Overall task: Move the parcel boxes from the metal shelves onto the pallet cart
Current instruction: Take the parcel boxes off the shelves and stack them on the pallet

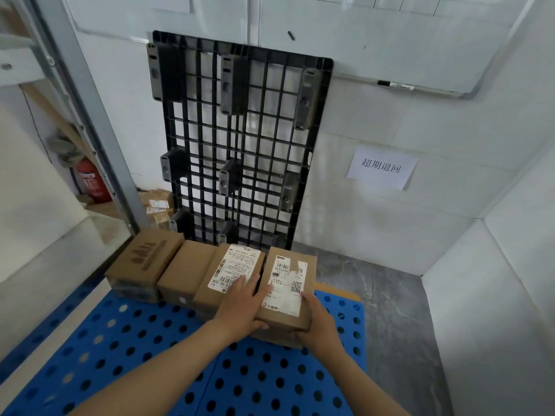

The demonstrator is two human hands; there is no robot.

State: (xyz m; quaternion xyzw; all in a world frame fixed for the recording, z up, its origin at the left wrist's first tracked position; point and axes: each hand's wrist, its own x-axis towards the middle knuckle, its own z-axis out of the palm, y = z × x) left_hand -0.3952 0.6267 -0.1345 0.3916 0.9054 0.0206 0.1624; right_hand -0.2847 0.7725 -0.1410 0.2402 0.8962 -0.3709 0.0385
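Note:
A blue perforated pallet cart [168, 361] fills the lower frame. Along its far edge stands a row of brown parcel boxes: a printed box [141, 265] at the left, a plain box [186, 271], then a labelled box [231, 274]. At the right end is another labelled parcel box [289, 283], held between both hands. My left hand [243, 304] grips its left side, fingers lying over the gap to the neighbouring box. My right hand [315, 322] grips its near right corner, thumb on the label.
A black plastic pallet [237, 139] leans upright against the white wall behind the boxes. A grey metal shelf post [90, 115] rises at the left, with a red fire extinguisher [90, 181] and small parcels [157, 205] behind it. Grey floor lies right of the cart.

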